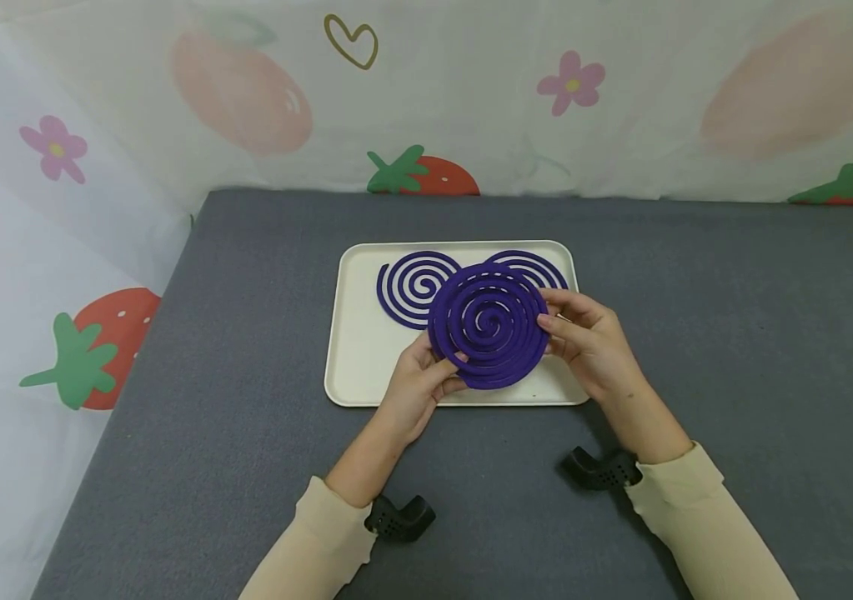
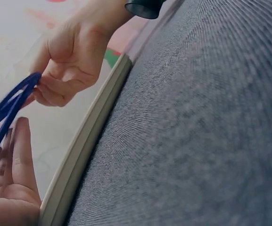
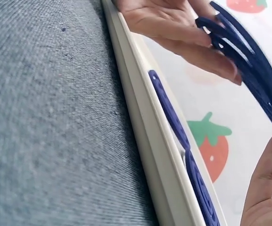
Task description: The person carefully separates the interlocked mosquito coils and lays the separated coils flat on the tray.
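Note:
A purple-blue double mosquito coil [image 1: 489, 333], its two spirals nested, is held tilted above the white tray [image 1: 354, 367] by both hands. My left hand [image 1: 420, 379] pinches the lower left rim, thumb on the near face. On the opposite side, my right hand [image 1: 589, 346] grips the right rim between thumb and fingers. Both wrist views show the held coil [image 3: 249, 61] edge-on, with gaps between its layers. Behind it on the tray lie two single coils, one at the left [image 1: 396, 292] and one at the right [image 1: 539, 265], both partly covered by the held one.
The tray sits on a grey cloth-covered table [image 1: 246, 333]. A white sheet with printed strawberries and flowers [image 1: 471, 100] hangs behind and at the left. Black wrist cameras are strapped to the left wrist [image 1: 400, 518] and right wrist [image 1: 602, 469].

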A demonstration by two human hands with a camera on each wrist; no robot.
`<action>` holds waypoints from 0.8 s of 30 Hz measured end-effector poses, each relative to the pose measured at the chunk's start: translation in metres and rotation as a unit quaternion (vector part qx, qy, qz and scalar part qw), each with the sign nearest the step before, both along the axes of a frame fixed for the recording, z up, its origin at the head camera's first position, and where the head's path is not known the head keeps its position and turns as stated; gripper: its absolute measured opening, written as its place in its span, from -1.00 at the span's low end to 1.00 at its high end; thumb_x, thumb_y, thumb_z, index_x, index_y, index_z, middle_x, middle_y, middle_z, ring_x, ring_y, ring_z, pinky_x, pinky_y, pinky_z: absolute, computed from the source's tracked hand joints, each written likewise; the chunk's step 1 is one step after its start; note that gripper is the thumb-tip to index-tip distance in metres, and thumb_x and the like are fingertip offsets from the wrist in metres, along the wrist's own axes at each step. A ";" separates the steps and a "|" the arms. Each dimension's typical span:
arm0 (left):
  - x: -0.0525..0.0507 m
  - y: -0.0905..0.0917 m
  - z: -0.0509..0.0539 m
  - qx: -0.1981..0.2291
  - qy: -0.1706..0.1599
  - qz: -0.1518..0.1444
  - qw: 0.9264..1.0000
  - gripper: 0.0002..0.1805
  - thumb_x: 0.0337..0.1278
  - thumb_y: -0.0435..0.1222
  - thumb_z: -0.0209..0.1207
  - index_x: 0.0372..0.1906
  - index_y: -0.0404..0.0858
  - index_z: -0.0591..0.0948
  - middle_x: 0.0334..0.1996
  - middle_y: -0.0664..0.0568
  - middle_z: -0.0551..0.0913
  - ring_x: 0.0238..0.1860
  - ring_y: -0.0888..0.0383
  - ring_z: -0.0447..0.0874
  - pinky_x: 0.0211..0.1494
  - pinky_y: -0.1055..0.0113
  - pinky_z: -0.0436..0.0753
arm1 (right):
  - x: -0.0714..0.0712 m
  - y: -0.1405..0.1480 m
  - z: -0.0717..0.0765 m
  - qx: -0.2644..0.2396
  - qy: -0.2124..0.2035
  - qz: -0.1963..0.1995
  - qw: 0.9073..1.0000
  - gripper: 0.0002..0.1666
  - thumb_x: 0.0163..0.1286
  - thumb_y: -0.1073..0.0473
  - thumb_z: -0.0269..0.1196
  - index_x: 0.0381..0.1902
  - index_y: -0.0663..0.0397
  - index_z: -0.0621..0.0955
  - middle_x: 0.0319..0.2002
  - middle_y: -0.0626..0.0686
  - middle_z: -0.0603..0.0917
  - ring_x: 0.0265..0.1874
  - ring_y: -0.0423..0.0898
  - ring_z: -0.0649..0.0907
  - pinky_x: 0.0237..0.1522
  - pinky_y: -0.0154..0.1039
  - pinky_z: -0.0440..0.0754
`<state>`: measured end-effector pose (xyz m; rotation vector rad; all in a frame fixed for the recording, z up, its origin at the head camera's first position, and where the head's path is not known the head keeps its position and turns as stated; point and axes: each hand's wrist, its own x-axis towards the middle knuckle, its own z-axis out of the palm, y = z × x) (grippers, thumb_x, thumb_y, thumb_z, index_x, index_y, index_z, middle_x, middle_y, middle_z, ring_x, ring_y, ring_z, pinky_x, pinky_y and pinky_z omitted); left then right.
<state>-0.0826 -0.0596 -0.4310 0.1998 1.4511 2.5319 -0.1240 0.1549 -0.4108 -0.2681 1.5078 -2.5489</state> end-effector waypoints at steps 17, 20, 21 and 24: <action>-0.002 0.000 0.000 0.001 -0.001 0.021 1.000 -0.53 0.28 -0.57 -0.10 0.29 -0.41 0.24 -0.14 0.06 0.62 -0.24 0.23 0.66 -0.24 0.41 0.65 | -0.001 0.004 0.000 0.006 -0.018 -0.003 1.000 -0.79 0.25 0.41 0.25 -0.23 0.02 0.69 -0.44 -0.02 0.57 -0.50 -0.21 0.59 -0.48 -0.38 0.61; -0.002 0.000 0.000 0.016 -0.004 0.025 1.000 -0.56 0.29 -0.56 -0.12 0.26 -0.38 0.26 -0.12 0.06 0.62 -0.21 0.22 0.67 -0.21 0.38 0.66 | -0.002 0.005 0.000 0.005 -0.029 -0.010 1.000 -0.82 0.24 0.37 0.28 -0.24 0.02 0.68 -0.44 -0.02 0.58 -0.51 -0.21 0.58 -0.49 -0.39 0.60; -0.002 0.000 0.000 0.020 -0.005 0.025 0.999 -0.57 0.29 -0.56 -0.12 0.25 -0.37 0.27 -0.11 0.06 0.62 -0.21 0.21 0.67 -0.20 0.37 0.66 | -0.002 0.005 0.001 0.006 -0.032 -0.010 0.999 -0.83 0.24 0.36 0.28 -0.24 0.02 0.68 -0.43 -0.03 0.58 -0.51 -0.22 0.58 -0.49 -0.39 0.60; -0.002 0.000 0.000 0.028 -0.007 0.027 0.999 -0.58 0.28 -0.56 -0.12 0.23 -0.35 0.29 -0.12 0.05 0.62 -0.21 0.21 0.68 -0.20 0.36 0.66 | -0.001 0.005 0.001 0.013 -0.043 -0.006 0.999 -0.84 0.26 0.36 0.27 -0.24 0.03 0.66 -0.42 -0.04 0.59 -0.50 -0.22 0.57 -0.48 -0.38 0.59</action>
